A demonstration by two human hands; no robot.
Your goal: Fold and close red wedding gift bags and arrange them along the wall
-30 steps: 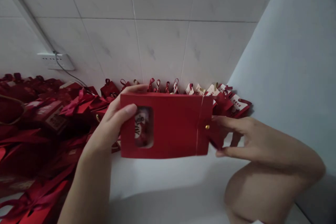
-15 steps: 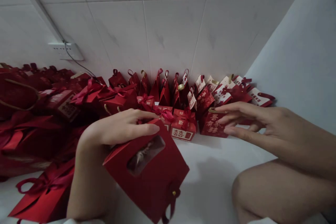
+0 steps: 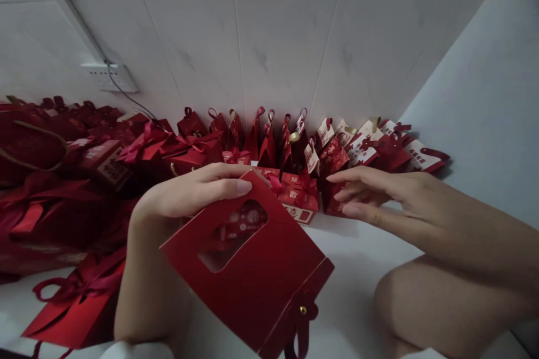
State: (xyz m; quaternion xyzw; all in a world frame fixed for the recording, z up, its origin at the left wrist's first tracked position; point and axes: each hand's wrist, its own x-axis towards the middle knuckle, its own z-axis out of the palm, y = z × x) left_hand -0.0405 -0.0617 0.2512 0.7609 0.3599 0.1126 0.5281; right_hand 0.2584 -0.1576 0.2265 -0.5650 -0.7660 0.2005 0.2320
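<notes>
The windowed gift box (image 3: 252, 275), gripped by one corner in the left hand (image 3: 189, 196), could be dropped; the right hand (image 3: 379, 196) is spread empty.

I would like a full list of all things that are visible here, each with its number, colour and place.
window box: one, red, with a clear window and a gold stud on its flap, low centre, tilted.
small gift boxes: many, red with white tags and ribbons, in rows along the wall.
ribbon boxes: many, dark red, piled at the left.
socket: one, white, on the wall, upper left.
wall: white tiles, behind.
surface: white, under the boxes.
knee: one, bare, lower right.
left hand: grips the top edge of the window box.
right hand: open, fingers spread beside the nearest small gift boxes; whether it touches them cannot be told.
</notes>
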